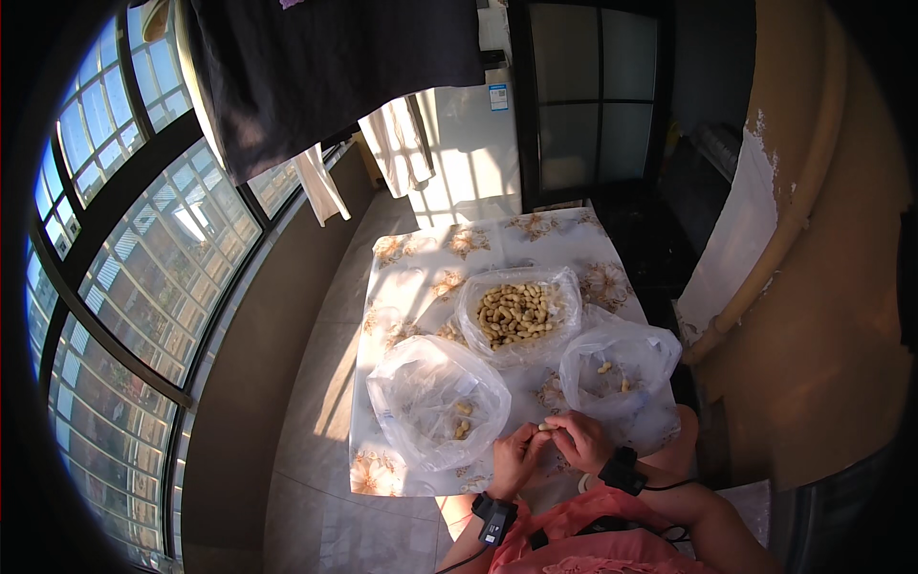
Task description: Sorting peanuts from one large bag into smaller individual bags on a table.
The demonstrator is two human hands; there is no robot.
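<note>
You hold a single peanut [546, 426] in its shell between both hands, just above the near edge of the table [421, 258], right in front of your body. Your left hand [517, 457] comes up from below with its fingers curled inward, thumb and fingertips pressed on the left end of the peanut. Your right hand [579, 438] meets it from the other side, fingers bent and closed together, pinching the right end. The two hands touch at the nut, so only a pale bit of shell shows between them. Each wrist wears a black band with a small device on it, and a cable runs off the right one.

Just beside your left hand sits a clear plastic bag [435, 400] with its mouth open, and a few pieces lie at its bottom; whether they are shells or kernels is too small to tell. Just beyond your right hand stands a second clear bag [622, 378], also open, with only a couple of small pale pieces inside. Between and behind those two, farther from you, a third bag [519, 311] is well filled with unshelled peanuts.

All three bags rest on the table's pale floral cloth. Sunlight falls across the tiled floor to your left, under the curved window [143, 249], and dark laundry [325, 67] hangs above.
</note>
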